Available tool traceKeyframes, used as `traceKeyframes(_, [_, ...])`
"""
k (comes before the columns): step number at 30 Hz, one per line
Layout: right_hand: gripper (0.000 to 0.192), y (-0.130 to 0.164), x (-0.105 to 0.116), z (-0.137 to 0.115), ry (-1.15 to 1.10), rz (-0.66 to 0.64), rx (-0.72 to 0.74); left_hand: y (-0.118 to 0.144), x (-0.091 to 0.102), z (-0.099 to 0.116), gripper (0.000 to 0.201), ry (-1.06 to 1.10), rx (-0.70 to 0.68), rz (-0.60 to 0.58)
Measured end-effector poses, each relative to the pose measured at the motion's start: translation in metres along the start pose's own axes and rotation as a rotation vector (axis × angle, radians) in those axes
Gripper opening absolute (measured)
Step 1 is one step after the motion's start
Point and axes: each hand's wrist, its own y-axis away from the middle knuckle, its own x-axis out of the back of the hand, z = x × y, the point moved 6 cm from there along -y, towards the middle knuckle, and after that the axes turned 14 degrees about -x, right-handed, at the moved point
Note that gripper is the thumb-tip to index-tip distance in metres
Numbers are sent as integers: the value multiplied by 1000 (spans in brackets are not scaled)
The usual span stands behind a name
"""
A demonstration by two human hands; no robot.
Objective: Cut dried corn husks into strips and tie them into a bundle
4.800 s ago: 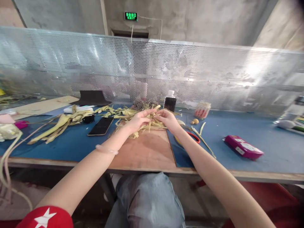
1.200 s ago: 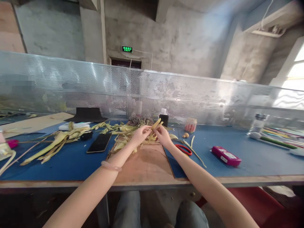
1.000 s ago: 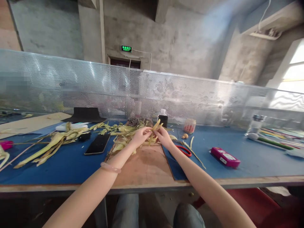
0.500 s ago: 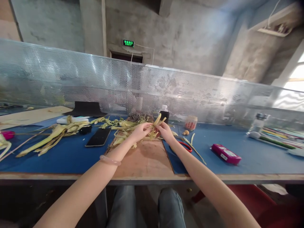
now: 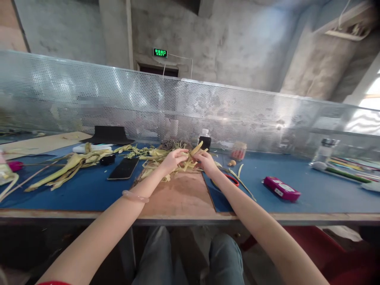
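The left hand and the right hand meet over the far edge of the brown board that lies on the blue counter. Both are curled closed, fingertips pinched on a small bundle of pale yellow leaf strips; the strips' free ends stick up and away from the board, between the two hands. How tightly each finger grips is too small to make out. A pale bangle sits on the left wrist, above the board's near left corner.

A loose heap of leaf strips lies at the board's far left corner, just under the left hand. Left of the board rests a black phone, face up, and beyond it a long spread of husks. Just right of the board, a red-handled tool shows partly behind the right forearm. Farther right of the board lies a magenta packet, well apart from the hands. Behind the board, near the perforated metal screen, stands a dark bottle with a white cap, and to its right a small clear jar with red contents.
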Motion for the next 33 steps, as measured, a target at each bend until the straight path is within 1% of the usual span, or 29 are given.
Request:
traceKeyframes(2, [19,1,-1,-1,32,-4,11,1,0,-1,38,14,39,-12])
traceKeyframes(4, [18,3,-5,-2,77,-24,25,1,0,-3,38,-34,48,-36])
traceKeyframes(7, [18,6,-14,-3,147,-66,47,-1,0,-4,39,-149,-31,-82])
traceKeyframes(9, [19,8,-19,-4,187,-72,69,-3,-1,-4,33,-213,-103,-102])
traceKeyframes(11, [20,10,-21,-5,229,-49,97,-4,1,-3,30,-289,-155,-92])
traceKeyframes(14, [20,12,-23,-7,317,2,148,-4,5,-4,29,-371,-140,-46])
traceKeyframes(18, [13,16,-25,-14,471,54,258,-4,7,-6,26,-378,-93,7])
traceKeyframes(22, [13,22,-28,-21,571,115,352,-5,7,-6,28,-355,-100,7])
traceKeyframes(27, [15,22,-28,-20,632,169,360,-4,6,-8,29,-334,-89,-18])
traceKeyframes(30, [14,20,-27,-16,688,174,349,-3,8,-9,27,-337,-76,12])
traceKeyframes(33, [13,16,-25,-15,778,186,377,-3,10,-8,25,-360,-69,53])
